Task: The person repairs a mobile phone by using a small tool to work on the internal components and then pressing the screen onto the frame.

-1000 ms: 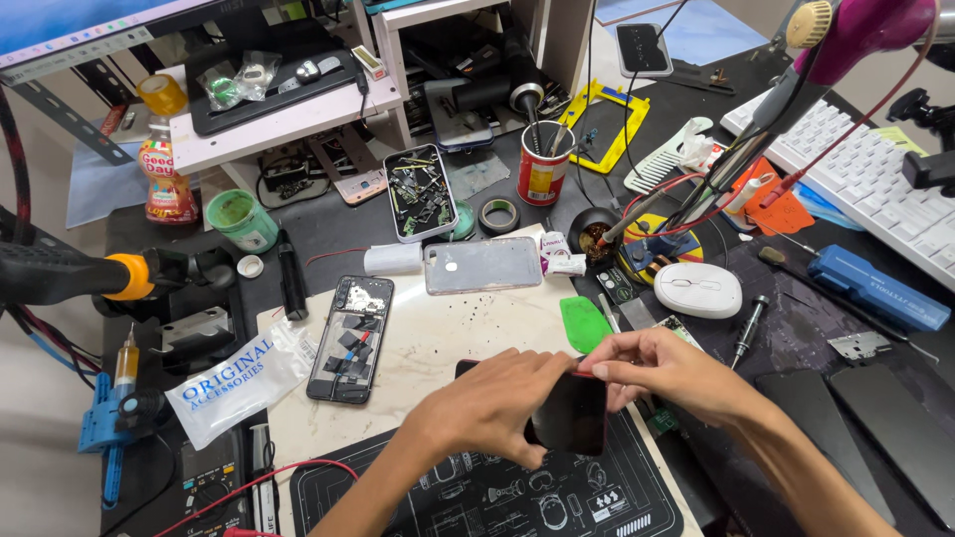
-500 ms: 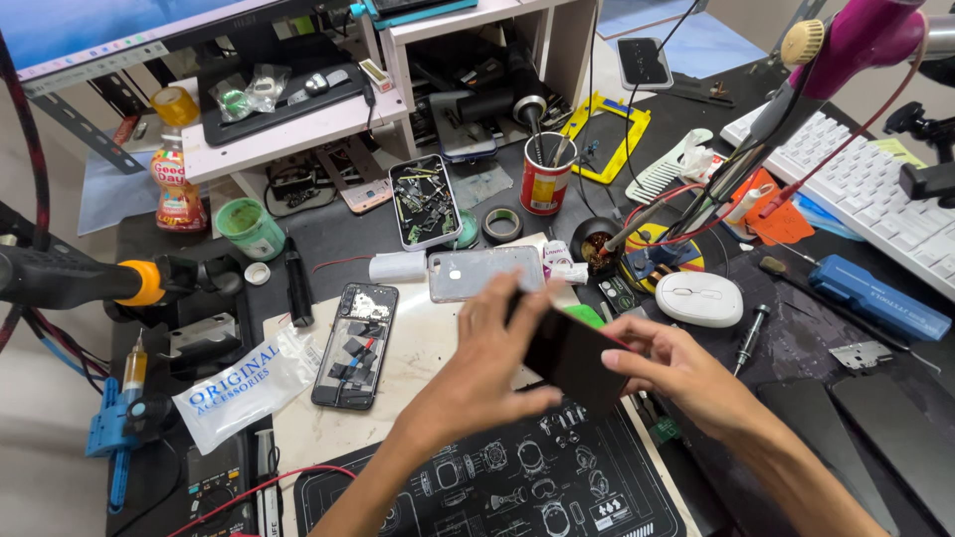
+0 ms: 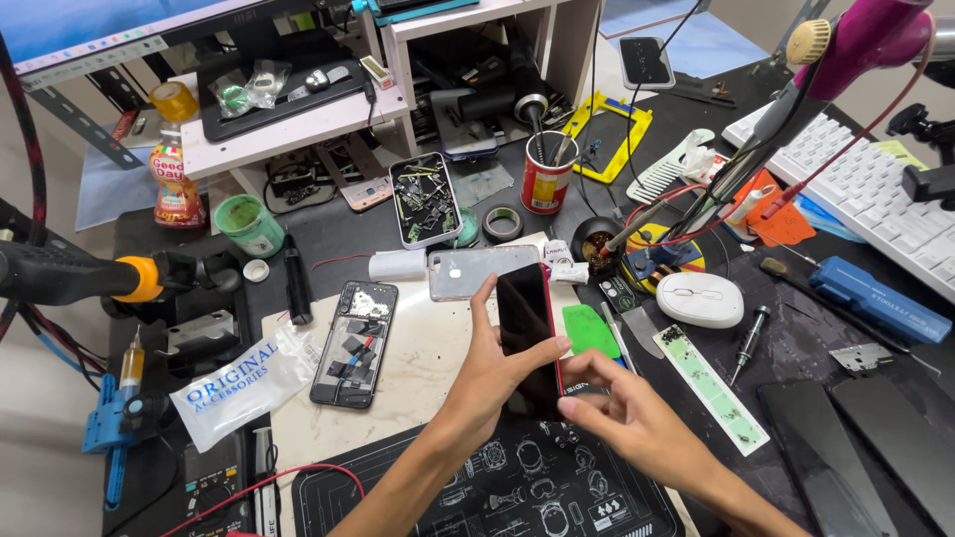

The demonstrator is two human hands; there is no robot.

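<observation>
The left hand (image 3: 492, 373) grips a dark phone (image 3: 525, 333) with a red edge, held upright above the black work mat (image 3: 418, 487). The thumb lies along the phone's left side and a fingertip wraps across its glass from the right, so the fingers are closed around it. The right hand (image 3: 637, 418) is just right of the phone, fingers loosely curled, holding nothing; its fingertips seem to touch the phone's lower right edge, though that is hard to tell. Left of the phone lies an opened handset (image 3: 355, 343), behind it a silver back cover (image 3: 482, 270), and just to its right a green pick (image 3: 589, 330).
</observation>
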